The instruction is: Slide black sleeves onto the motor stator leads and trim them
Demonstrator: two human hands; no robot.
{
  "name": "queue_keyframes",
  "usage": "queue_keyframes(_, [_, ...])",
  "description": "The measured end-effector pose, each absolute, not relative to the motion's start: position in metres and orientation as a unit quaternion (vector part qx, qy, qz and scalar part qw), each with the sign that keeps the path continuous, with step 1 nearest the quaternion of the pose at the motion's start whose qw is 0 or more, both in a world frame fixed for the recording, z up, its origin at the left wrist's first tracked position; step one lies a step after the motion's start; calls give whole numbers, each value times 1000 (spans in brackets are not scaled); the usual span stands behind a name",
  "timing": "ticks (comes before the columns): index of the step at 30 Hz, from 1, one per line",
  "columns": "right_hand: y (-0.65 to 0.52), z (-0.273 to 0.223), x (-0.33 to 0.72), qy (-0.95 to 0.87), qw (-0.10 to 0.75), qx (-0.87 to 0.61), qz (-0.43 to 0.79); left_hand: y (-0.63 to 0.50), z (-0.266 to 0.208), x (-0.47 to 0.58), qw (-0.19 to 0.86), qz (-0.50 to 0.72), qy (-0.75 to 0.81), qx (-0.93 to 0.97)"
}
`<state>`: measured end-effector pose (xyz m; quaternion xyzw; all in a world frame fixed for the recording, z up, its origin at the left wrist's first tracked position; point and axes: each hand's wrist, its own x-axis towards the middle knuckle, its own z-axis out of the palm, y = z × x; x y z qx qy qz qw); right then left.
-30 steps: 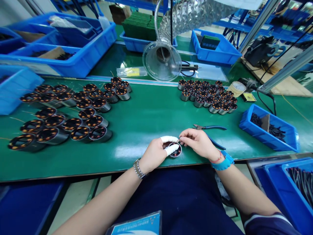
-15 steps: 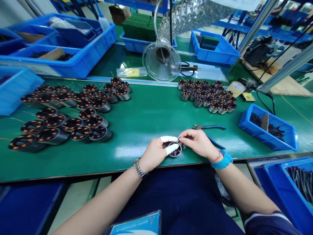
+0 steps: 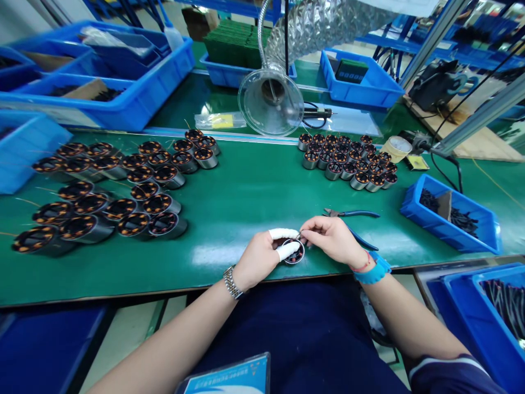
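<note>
Near the table's front edge, my left hand (image 3: 262,253), with white covers on thumb and forefinger, grips a motor stator (image 3: 296,256), a short metal ring with dark windings inside. My right hand (image 3: 330,236) is pinched at the stator's upper right rim; a thin wire end seems to be between its fingertips, too small to make out surely. Blue-handled cutting pliers (image 3: 356,214) lie just beyond the right hand, one handle partly hidden by it. More stators with copper windings stand in a left group (image 3: 166,223) and a right group (image 3: 334,171).
A clear fume hood funnel (image 3: 270,104) on a foil duct hangs over the table's far side. A small blue bin (image 3: 451,216) of black parts stands at right, large blue bins (image 3: 143,90) at back left. A round tub (image 3: 396,149) sits behind the right group.
Both hands stay nearly in place at the stator. The right fingertips have shifted very slightly. The view has moved a touch, and the pliers lie as before.
</note>
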<state>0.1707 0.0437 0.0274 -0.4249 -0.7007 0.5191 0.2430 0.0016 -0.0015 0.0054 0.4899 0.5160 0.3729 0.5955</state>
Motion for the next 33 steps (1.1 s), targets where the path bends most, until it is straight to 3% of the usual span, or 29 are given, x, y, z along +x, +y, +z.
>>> queue_keyframes(9, [43,23,170,-727,264,-421,473,-2,5,1,588,367,520,498])
queue_keyframes(24, [41,21,170,-712,267,-422,494,-2,4,1,570,364,523,518])
queue_keyframes(26, [41,19,170,-748,274,-415,441,-2,4,1,569,359,526,521])
queue_keyframes(29, [42,14,170,-843,291,-371,257,-1,4,0,564,351,529,527])
queue_keyframes(31, [43,10,170,-900,276,-306,139,-1,4,0,566,349,523,533])
queue_keyframes(33, [44,8,172,-930,250,-250,96,0,3,0,569,348,518,535])
